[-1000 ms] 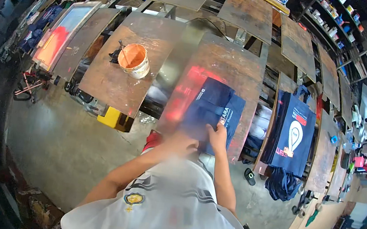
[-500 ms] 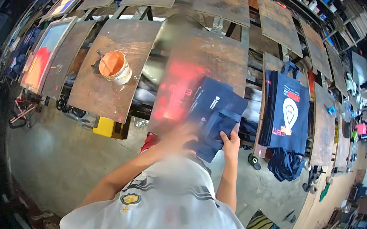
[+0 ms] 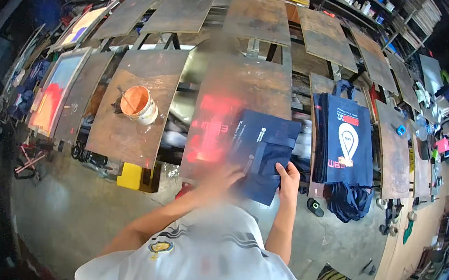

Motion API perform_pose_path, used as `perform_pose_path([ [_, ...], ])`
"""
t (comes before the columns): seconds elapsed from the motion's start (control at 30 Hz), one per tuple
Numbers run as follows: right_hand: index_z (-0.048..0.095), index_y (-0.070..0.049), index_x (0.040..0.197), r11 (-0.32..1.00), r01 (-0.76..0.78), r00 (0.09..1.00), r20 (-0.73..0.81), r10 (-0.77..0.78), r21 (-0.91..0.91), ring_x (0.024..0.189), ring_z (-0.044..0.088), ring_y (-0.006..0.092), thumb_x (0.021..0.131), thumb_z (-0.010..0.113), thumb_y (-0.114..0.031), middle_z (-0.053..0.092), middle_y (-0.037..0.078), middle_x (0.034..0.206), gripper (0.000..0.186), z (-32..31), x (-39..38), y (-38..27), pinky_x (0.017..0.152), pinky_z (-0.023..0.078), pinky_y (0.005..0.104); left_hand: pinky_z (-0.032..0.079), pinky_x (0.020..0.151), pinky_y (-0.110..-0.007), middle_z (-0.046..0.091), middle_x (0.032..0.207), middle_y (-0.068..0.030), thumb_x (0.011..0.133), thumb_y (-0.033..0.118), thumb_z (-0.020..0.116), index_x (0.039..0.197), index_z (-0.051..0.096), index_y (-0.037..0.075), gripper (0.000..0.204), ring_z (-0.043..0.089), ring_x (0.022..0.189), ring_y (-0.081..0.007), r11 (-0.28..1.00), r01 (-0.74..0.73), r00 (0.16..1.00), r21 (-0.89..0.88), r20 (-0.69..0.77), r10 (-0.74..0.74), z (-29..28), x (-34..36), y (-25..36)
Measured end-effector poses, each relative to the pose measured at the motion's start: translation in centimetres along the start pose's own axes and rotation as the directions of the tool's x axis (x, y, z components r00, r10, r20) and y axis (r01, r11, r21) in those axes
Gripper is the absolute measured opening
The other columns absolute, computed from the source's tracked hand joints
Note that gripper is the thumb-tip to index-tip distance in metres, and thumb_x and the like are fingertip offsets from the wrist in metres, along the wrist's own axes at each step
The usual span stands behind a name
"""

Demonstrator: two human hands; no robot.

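A navy blue fabric bag point(image 3: 270, 140) with small white print lies on the near end of the middle board, its handle strap folded across it. My right hand point(image 3: 288, 181) pinches its lower right edge, thumb on top. My left hand point(image 3: 219, 180) reaches to the lower left edge of the bag, but a blurred band in the picture smears its fingers. Left of the bag, the wooden board point(image 3: 266, 83) bears a patch of bright red print point(image 3: 215, 122).
On the board to the right lies a stack of printed navy bags point(image 3: 346, 139), handles hanging over its front edge. A paint-smeared tub point(image 3: 139, 104) with orange inside stands on the left board. Beyond it leans a screen frame point(image 3: 55, 89) with red ink. A yellow box point(image 3: 130, 176) sits below.
The view has tilted up, so the boards sit lower in the picture. The bag lies flatter and straighter, its right edge still in my right hand. My left hand stays at its left edge.
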State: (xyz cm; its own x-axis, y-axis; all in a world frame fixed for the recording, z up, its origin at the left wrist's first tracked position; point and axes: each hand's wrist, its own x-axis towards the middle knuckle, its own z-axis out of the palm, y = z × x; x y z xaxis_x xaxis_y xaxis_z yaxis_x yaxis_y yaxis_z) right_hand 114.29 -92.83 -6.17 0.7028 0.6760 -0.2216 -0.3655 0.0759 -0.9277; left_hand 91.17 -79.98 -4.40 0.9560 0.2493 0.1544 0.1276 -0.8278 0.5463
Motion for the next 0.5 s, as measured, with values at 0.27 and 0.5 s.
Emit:
perform_pose_path([
  [0.27, 0.065, 0.002, 0.104, 0.993, 0.089, 0.995, -0.063, -0.084, 0.082, 0.083, 0.063, 0.0116, 0.089, 0.068, -0.004, 0.069, 0.005, 0.094, 0.017, -0.1, -0.4, -2.4, 0.074, 0.049, 0.0252, 0.036, 0.110, -0.046, 0.047, 0.136, -0.0188, 0.076, 0.031, 0.079, 0.130, 0.053, 0.003, 0.066, 0.043, 0.129, -0.0387, 0.997, -0.054, 0.986, 0.061, -0.152, 0.063, 0.3, 1.7, -0.1],
  [0.5, 0.064, -0.002, 0.104, 0.985, 0.169, 0.980, -0.112, -0.164, 0.037, 0.081, 0.061, 0.0086, 0.089, 0.070, -0.007, 0.066, 0.001, 0.093, 0.017, 3.2, -0.8, -8.9, 0.073, 0.049, 0.0233, 0.033, 0.113, -0.050, 0.036, 0.144, -0.0260, 0.069, 0.043, 0.085, 0.144, 0.035, 0.001, 0.099, 0.035, 0.136, -0.0429, 0.998, -0.003, 0.997, 0.067, -0.073, 0.008, -2.0, 4.0, 5.3],
])
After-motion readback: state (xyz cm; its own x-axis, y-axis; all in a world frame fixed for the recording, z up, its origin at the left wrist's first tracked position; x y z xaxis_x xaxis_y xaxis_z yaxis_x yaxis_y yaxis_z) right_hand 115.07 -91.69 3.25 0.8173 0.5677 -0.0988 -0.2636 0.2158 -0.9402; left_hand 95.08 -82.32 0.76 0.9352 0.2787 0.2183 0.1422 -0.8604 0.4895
